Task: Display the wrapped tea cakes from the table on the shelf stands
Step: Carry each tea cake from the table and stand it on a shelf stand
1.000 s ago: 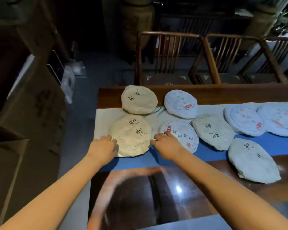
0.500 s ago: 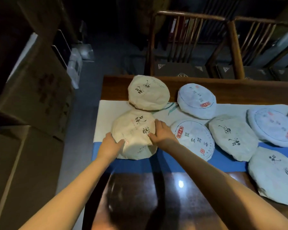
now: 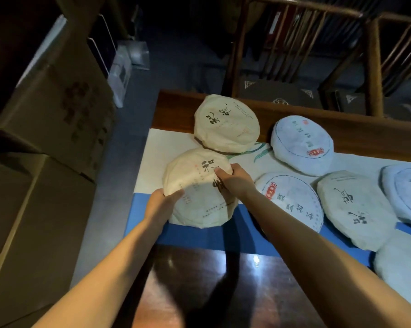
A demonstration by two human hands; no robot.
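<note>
Nearest, on the glossy dark table (image 3: 199,292), the left hand (image 3: 160,205) grips the near-left rim of a cream tea cake (image 3: 195,197) and the right hand (image 3: 235,182) curls over its far-right edge, the cake lying on a blue-and-white cloth (image 3: 157,150). Its far edge touches a second cream cake (image 3: 227,123); just right lie pale wrapped cakes (image 3: 292,200), close together. Farther off, cardboard boxes (image 3: 57,110) stand left and wooden chairs (image 3: 294,55) behind the table.

Wrapped tea cakes (image 3: 292,204) lie on a cloth (image 3: 152,157) across the worktop (image 3: 199,280); chairs (image 3: 282,55) stand behind it, and what look like cartons (image 3: 46,138) stand left.
</note>
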